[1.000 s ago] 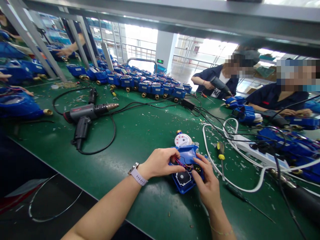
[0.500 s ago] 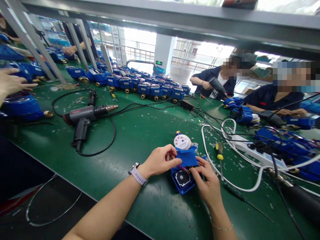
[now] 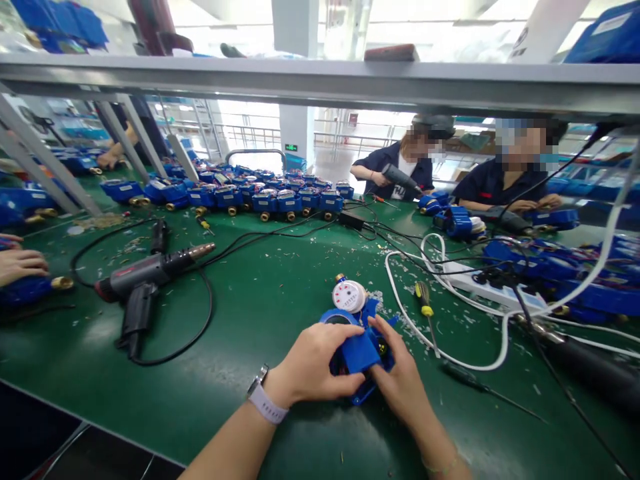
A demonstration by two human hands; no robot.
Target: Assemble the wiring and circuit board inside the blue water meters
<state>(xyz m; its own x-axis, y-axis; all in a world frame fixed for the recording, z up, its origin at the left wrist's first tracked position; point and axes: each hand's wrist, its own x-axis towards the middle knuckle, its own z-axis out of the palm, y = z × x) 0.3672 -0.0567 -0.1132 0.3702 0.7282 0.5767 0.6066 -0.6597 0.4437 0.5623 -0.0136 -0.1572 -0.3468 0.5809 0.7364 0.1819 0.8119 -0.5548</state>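
Observation:
Low over the green bench, my left hand (image 3: 317, 363) pinches a flat blue piece (image 3: 361, 351) from its left side, thumb and fingers bent around it. My right hand (image 3: 400, 377) closes on its right edge, thumb below and fingers above. Underneath lies an open blue casing (image 3: 358, 400), mostly covered by the piece and my hands. Just beyond stands a water meter (image 3: 349, 297) with a round white dial and a brass end.
A heat gun (image 3: 145, 277) lies left with its cable looped. At right are a yellow-black screwdriver (image 3: 424, 300), a thin dark tool (image 3: 465, 378), a white power strip (image 3: 493, 287) and cords. Several blue meters (image 3: 267, 202) line the back. Co-workers sit opposite; another person's hand (image 3: 23, 265) is left.
The flat blue piece has been lowered and turned over the casing, hiding the interior that showed before. Both hands have shifted with it, and my view has turned right and tilted up.

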